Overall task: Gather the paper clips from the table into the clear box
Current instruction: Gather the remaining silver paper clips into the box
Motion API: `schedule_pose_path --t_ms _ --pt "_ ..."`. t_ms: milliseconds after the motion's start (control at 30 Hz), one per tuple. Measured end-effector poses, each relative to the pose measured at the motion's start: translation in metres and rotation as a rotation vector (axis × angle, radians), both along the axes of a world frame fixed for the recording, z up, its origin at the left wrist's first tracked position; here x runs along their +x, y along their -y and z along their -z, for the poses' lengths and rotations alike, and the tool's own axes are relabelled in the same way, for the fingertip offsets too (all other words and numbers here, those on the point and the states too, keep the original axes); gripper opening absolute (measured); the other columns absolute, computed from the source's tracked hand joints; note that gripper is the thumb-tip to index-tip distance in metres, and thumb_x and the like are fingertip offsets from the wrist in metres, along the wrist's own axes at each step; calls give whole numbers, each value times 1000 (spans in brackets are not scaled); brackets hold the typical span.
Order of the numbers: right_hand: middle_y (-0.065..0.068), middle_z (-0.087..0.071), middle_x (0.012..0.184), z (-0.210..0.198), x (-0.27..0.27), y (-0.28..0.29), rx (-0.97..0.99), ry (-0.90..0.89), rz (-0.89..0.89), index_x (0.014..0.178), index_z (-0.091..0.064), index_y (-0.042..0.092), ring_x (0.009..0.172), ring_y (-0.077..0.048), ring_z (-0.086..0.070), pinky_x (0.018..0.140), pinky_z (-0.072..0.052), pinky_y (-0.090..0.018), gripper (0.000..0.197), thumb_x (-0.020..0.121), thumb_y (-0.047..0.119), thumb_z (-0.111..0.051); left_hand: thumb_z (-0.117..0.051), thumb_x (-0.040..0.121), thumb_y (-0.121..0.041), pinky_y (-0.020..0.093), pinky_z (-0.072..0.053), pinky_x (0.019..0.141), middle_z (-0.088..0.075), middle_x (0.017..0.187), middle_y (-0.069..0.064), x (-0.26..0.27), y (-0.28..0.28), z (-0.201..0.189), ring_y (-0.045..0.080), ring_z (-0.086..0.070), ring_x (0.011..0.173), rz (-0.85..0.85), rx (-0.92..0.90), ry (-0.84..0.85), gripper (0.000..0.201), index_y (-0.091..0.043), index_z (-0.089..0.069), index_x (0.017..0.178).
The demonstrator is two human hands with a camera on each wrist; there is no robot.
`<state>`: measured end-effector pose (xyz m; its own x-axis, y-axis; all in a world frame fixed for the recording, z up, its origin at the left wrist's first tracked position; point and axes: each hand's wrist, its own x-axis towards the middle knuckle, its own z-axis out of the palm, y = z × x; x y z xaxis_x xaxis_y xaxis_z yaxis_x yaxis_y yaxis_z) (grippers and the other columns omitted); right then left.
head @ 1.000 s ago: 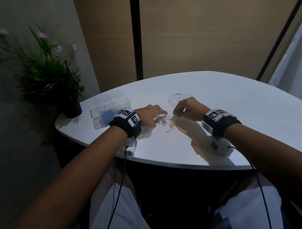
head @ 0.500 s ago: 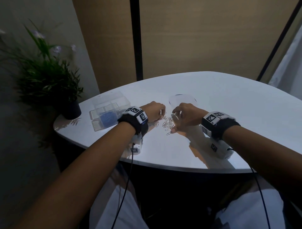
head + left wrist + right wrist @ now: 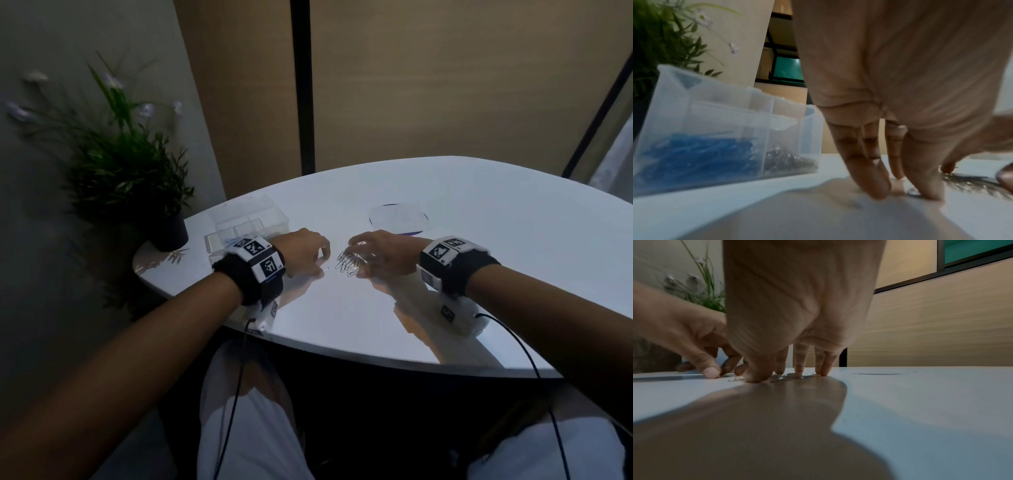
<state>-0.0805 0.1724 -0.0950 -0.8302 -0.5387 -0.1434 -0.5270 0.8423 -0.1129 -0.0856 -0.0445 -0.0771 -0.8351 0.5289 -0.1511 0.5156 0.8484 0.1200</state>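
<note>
Several silver paper clips (image 3: 347,264) lie in a small heap on the white table (image 3: 342,325) between my hands. My right hand (image 3: 363,255) stands over the heap with straight, spread fingers, their tips (image 3: 823,371) down on the table among the paper clips (image 3: 789,376). My left hand (image 3: 320,260) is just left of the heap, its fingers curled down. Its fingertips (image 3: 879,188) pinch one single clip (image 3: 913,192) against the table. The clear box (image 3: 246,219) stands behind my left wrist. It holds blue clips (image 3: 694,154) in one compartment and silver clips (image 3: 789,160) in another.
A round clear lid (image 3: 399,217) lies flat behind my right hand. A potted plant (image 3: 130,171) stands at the table's left end beside the box. The table's near edge (image 3: 342,351) runs close under my wrists.
The clips went from a loose scatter to a tighter heap. My right hand uncurled and spread its fingers over it. My left hand drew back slightly left onto one stray clip.
</note>
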Motion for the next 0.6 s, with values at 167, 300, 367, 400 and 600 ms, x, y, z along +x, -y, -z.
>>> schedule_pose_path --t_ms 167,300,367,400,600 --pt "-1 -58 126 -5 4 -3 -10 -87 -132 118 -65 23 113 -20 -57 97 -43 -29 28 92 21 -56 -62 89 -26 21 -38 73 -66 106 -1 -1 -7 7 17 -58 103 4 131 -10 27 -18 -62 114" --pt "-1 -65 117 -6 1 -7 -83 -136 -48 111 -70 21 103 -17 -62 82 -38 -16 25 91 15 -56 -63 84 -52 26 -40 89 -54 122 1 -1 -18 10 16 -52 112 70 163 3 57 -23 -51 132" --pt "-4 -66 119 -8 2 -12 -152 -112 27 116 -67 17 107 -20 -61 85 -40 -16 28 91 14 -55 -65 79 -58 30 -42 94 -52 122 0 0 -26 12 16 -51 113 72 109 -17 66 -23 -51 133" --pt "-6 -65 120 -8 4 -14 -165 -87 43 118 -66 15 109 -21 -60 86 -41 -18 28 91 15 -56 -66 78 -56 32 -44 93 -53 118 1 0 -30 13 18 -52 111 73 82 -29 62 -22 -55 129" --pt "0 -57 118 -1 9 -18 -129 -82 -17 113 -69 23 95 -12 -54 80 -36 -18 26 88 22 -62 -71 79 -22 29 -50 77 -68 99 1 -3 -44 16 18 -58 101 12 181 -112 18 -19 -72 97"
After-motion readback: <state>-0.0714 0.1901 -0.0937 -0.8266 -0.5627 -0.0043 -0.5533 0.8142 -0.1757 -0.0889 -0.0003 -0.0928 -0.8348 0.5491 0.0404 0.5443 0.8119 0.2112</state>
